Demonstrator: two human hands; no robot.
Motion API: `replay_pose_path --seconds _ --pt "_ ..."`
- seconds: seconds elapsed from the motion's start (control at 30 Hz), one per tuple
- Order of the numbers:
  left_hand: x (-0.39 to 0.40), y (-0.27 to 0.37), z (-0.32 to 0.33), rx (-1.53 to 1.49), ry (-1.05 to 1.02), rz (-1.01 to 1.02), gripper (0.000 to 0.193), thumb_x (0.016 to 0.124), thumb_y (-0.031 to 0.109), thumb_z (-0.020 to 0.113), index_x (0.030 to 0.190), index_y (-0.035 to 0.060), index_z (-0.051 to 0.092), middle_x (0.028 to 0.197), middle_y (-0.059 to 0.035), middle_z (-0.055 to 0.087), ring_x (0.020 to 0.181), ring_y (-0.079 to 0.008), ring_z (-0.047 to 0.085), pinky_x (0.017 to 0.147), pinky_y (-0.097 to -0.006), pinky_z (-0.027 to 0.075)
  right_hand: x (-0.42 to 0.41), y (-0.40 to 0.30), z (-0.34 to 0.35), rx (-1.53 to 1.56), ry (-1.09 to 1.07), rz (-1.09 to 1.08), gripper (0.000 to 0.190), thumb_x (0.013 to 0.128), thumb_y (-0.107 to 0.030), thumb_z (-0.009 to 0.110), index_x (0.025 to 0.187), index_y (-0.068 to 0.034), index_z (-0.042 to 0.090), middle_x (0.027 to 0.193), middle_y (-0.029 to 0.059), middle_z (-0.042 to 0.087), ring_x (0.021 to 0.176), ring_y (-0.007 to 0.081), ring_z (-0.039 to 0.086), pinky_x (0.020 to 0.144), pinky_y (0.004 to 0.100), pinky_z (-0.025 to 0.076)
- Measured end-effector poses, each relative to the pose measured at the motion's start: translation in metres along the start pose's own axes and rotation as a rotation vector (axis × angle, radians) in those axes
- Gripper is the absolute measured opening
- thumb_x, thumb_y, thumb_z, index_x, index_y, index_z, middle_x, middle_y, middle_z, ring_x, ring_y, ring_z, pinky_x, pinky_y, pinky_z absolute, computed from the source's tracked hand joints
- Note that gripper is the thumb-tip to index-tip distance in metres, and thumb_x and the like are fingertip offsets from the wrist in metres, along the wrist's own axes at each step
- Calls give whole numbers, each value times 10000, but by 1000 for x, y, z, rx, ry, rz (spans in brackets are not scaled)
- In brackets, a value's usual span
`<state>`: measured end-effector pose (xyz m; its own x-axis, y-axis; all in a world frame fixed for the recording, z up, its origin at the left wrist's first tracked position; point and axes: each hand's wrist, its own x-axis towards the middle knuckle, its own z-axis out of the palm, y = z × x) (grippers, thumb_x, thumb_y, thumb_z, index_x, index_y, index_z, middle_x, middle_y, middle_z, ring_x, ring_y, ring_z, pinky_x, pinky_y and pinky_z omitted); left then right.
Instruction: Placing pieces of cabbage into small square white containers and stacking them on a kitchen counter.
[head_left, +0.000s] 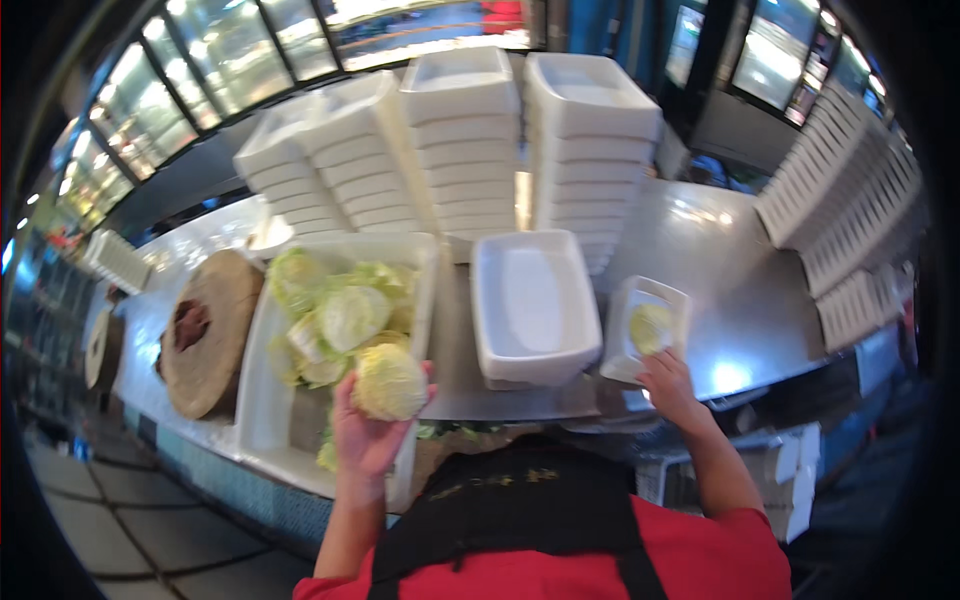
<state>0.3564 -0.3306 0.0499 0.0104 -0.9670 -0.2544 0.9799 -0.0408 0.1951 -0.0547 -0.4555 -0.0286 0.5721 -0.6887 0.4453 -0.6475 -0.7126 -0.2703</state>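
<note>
In my left hand rests a pale yellow-green head of cabbage, cupped from below above the near end of a large white plastic tub. Pale cabbage pieces and loose leaves lie in that tub. My right hand reaches to a small white tray on the right. Its fingers are at the near end of a yellow-green cabbage leaf inside the tray, and they appear to pinch it. Between my hands sits a white rectangular tub with nothing visible inside.
Tall stacks of white tubs line the back of the metal table. Stacked white trays lean at the right. A round wooden chopping block with dark reddish pieces stands left. Under my right arm is a white crate.
</note>
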Motion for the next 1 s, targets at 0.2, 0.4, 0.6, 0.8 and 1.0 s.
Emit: replay_pose_path --seconds 0.2,0.4,0.6,0.8,1.0 --pt "1 3 -3 -65 29 -30 508 891 354 479 1273 20 452 1310 -230 441 1283 -417 335 1042 -586 289 2 -4 -4 -28 18 -8 205 655 -29 673 835 -11 577 794 113 556 787 291 539 704 381 462" --pt "-2 3 4 29 -19 -33 519 875 351 514 1250 -2 459 1272 -237 473 1259 -408 375 1034 -563 326 30 -46 -27 -171 -3 64 301 639 -64 714 912 -11 600 854 115 575 892 296 548 770 377 455" --pt "-5 -8 15 183 -122 -31 528 863 349 540 1265 17 457 1303 -220 453 1258 -388 384 1034 -557 323 112 -177 -57 321 242 -214 402 700 -186 750 997 27 583 933 148 587 894 306 574 775 381 481" --pt "-21 -23 16 373 37 74 484 925 347 468 1309 58 410 1282 -136 491 1200 -292 464 1028 -473 363 146 -247 2 534 149 -153 649 688 -253 787 1170 55 480 1102 214 532 941 351 574 810 359 493" --pt "-29 -17 9 226 -63 7 531 898 392 470 1316 72 397 1308 -129 470 1216 -300 447 1038 -539 314 151 -234 -17 834 -17 25 403 804 -116 660 1155 32 531 972 171 620 843 216 622 710 309 502"
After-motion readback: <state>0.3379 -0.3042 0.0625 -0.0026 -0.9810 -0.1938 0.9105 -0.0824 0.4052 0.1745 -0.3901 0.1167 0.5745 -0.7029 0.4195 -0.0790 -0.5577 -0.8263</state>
